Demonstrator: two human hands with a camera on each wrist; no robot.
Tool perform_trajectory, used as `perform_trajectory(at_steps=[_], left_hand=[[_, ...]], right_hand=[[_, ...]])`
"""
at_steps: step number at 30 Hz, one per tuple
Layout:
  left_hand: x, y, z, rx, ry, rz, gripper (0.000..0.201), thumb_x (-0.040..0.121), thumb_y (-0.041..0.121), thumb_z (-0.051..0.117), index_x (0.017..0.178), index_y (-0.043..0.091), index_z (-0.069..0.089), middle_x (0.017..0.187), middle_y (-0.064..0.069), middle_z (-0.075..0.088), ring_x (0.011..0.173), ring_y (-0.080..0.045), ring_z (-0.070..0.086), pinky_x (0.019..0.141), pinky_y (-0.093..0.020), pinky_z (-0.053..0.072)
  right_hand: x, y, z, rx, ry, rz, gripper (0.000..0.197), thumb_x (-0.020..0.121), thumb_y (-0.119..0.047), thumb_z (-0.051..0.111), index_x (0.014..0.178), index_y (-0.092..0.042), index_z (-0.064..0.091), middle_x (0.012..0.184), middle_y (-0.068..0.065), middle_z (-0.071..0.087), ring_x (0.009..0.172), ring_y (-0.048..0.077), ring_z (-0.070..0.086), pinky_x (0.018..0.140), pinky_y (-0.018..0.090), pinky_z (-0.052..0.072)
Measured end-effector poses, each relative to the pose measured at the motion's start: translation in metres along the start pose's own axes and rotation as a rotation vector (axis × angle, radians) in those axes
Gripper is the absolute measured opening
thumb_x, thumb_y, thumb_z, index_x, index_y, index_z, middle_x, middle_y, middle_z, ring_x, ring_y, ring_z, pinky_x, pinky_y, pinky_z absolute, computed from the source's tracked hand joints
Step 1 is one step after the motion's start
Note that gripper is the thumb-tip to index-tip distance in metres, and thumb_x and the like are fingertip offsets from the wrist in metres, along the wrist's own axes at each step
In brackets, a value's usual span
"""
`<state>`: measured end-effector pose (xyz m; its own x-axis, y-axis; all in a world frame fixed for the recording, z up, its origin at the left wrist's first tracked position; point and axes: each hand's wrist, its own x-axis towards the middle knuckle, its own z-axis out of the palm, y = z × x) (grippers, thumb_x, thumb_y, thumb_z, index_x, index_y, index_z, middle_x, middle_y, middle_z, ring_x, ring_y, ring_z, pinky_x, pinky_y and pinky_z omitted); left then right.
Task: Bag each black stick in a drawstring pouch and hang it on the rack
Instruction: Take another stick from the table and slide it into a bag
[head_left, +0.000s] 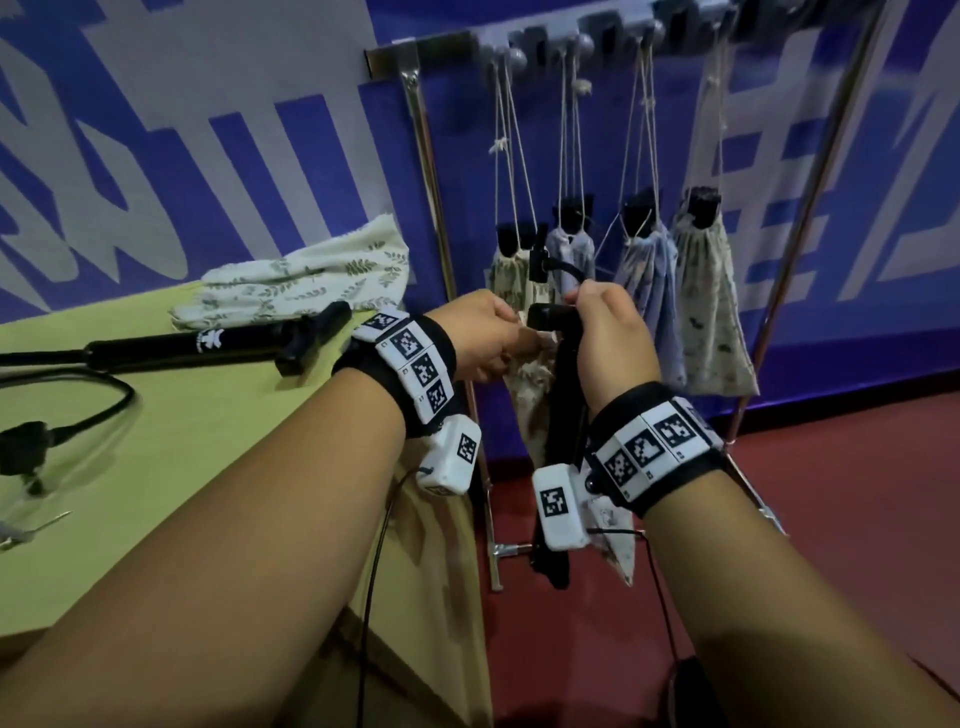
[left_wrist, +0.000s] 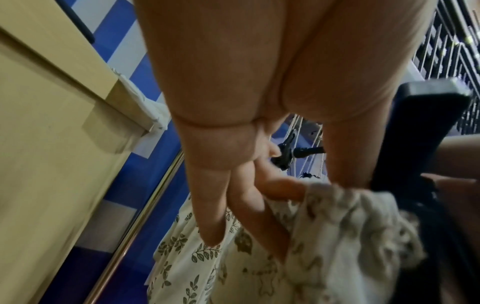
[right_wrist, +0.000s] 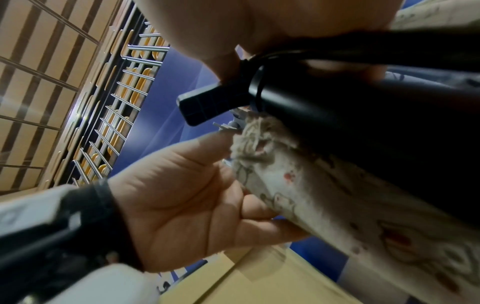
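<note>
My right hand (head_left: 587, 301) grips the top of a black stick (head_left: 563, 395) and holds it upright in front of the rack (head_left: 545, 47). A cream printed drawstring pouch (head_left: 524, 395) hangs along the stick. My left hand (head_left: 511, 338) pinches the pouch's gathered mouth (left_wrist: 324, 197) just left of the stick's head. In the right wrist view the pouch (right_wrist: 285, 174) lies against the underside of the stick (right_wrist: 337, 115), pinched by the left hand (right_wrist: 228, 185). I cannot tell whether the stick's lower end is inside the pouch. A second black stick (head_left: 208, 343) lies on the table.
Several filled pouches (head_left: 711, 291) hang by their strings from the rack's hooks, right behind my hands. A leaf-print pouch (head_left: 296, 280) lies on the yellow-green table (head_left: 208, 441) at left, with black cables (head_left: 78, 415). The rack's metal leg (head_left: 441, 249) stands by the table's edge, above red floor (head_left: 831, 467).
</note>
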<state>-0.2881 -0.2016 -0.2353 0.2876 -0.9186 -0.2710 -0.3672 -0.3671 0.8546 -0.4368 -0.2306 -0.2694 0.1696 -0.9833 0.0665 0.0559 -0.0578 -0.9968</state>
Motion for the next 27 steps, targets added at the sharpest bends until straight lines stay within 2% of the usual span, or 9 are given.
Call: perform_trajectory(at_steps=[4, 6, 8, 10, 16, 19, 21, 23, 27], left_hand=[[0.008, -0.01, -0.005, -0.192, 0.009, -0.083, 0.063, 0.076, -0.013, 0.078, 0.127, 0.005, 0.045, 0.084, -0.016, 0.056, 0.048, -0.015, 0.06, 0.051, -0.027, 0.048], [0.009, -0.011, -0.012, -0.224, -0.029, -0.099, 0.059, 0.074, -0.015, 0.076, 0.127, -0.001, 0.053, 0.092, -0.023, 0.06, 0.066, -0.025, 0.064, 0.066, -0.032, 0.05], [0.003, -0.009, -0.013, -0.227, -0.081, -0.113, 0.03, 0.072, -0.011, 0.073, 0.099, -0.001, 0.067, 0.089, -0.021, 0.062, 0.074, -0.026, 0.06, 0.064, -0.029, 0.047], [-0.002, -0.008, -0.015, -0.245, -0.1, -0.143, 0.01, 0.081, -0.005, 0.065, 0.08, 0.004, 0.069, 0.076, -0.012, 0.067, 0.057, -0.016, 0.06, 0.053, -0.022, 0.047], [0.006, -0.013, -0.02, -0.119, 0.025, -0.169, 0.031, 0.078, 0.0, 0.062, 0.107, 0.01, 0.06, 0.096, -0.013, 0.066, 0.067, -0.019, 0.063, 0.064, -0.032, 0.053], [0.009, -0.013, -0.018, 0.032, 0.085, -0.118, 0.05, 0.072, -0.001, 0.064, 0.119, 0.016, 0.067, 0.106, -0.017, 0.072, 0.087, -0.033, 0.072, 0.083, -0.045, 0.062], [0.008, -0.01, -0.018, 0.046, 0.094, -0.111, 0.068, 0.063, -0.003, 0.059, 0.124, 0.026, 0.065, 0.1, -0.023, 0.071, 0.08, -0.043, 0.071, 0.072, -0.048, 0.061], [0.007, -0.009, -0.019, 0.084, 0.121, -0.099, 0.064, 0.076, -0.005, 0.056, 0.131, 0.028, 0.057, 0.089, -0.018, 0.063, 0.059, -0.031, 0.059, 0.05, -0.031, 0.045], [0.008, -0.012, -0.023, 0.217, 0.164, -0.112, 0.065, 0.077, 0.029, 0.08, 0.136, 0.027, 0.053, 0.109, -0.01, 0.069, 0.087, -0.028, 0.072, 0.06, -0.034, 0.056]], right_hand=[[0.0, 0.009, 0.013, 0.029, -0.031, -0.012, 0.024, 0.107, -0.038, 0.048, 0.096, -0.028, 0.067, 0.103, -0.008, 0.07, 0.096, 0.012, 0.066, 0.09, 0.035, 0.053], [0.001, 0.007, 0.021, 0.033, -0.03, -0.004, 0.027, 0.099, -0.048, 0.048, 0.091, -0.033, 0.068, 0.103, -0.006, 0.073, 0.098, 0.019, 0.069, 0.097, 0.045, 0.056], [0.002, 0.01, 0.027, 0.049, -0.037, 0.003, 0.03, 0.089, -0.058, 0.047, 0.087, -0.038, 0.07, 0.103, -0.002, 0.075, 0.099, 0.029, 0.072, 0.097, 0.056, 0.057], [0.002, 0.015, 0.031, 0.078, -0.048, 0.006, 0.03, 0.086, -0.059, 0.048, 0.087, -0.04, 0.071, 0.103, 0.001, 0.076, 0.099, 0.035, 0.072, 0.096, 0.061, 0.057], [-0.001, 0.014, 0.029, 0.213, -0.063, 0.013, 0.026, 0.108, -0.029, 0.048, 0.092, -0.022, 0.067, 0.095, 0.012, 0.072, 0.062, 0.026, 0.067, 0.062, 0.033, 0.052], [-0.004, 0.014, 0.028, 0.295, -0.074, 0.039, 0.026, 0.11, -0.022, 0.048, 0.092, -0.017, 0.066, 0.09, 0.008, 0.071, 0.058, 0.026, 0.065, 0.058, 0.033, 0.053], [-0.006, 0.013, 0.026, 0.296, -0.071, 0.051, 0.025, 0.108, -0.021, 0.05, 0.09, -0.018, 0.066, 0.086, 0.005, 0.071, 0.06, 0.026, 0.065, 0.059, 0.033, 0.053], [-0.007, 0.012, 0.024, 0.268, -0.071, 0.062, 0.022, 0.104, -0.021, 0.054, 0.086, -0.022, 0.067, 0.083, 0.005, 0.071, 0.061, 0.027, 0.064, 0.062, 0.039, 0.051], [-0.01, 0.005, 0.022, 0.276, -0.093, 0.032, 0.022, 0.105, -0.03, 0.061, 0.089, -0.016, 0.066, 0.068, 0.005, 0.065, 0.055, 0.025, 0.06, 0.059, 0.039, 0.049]])
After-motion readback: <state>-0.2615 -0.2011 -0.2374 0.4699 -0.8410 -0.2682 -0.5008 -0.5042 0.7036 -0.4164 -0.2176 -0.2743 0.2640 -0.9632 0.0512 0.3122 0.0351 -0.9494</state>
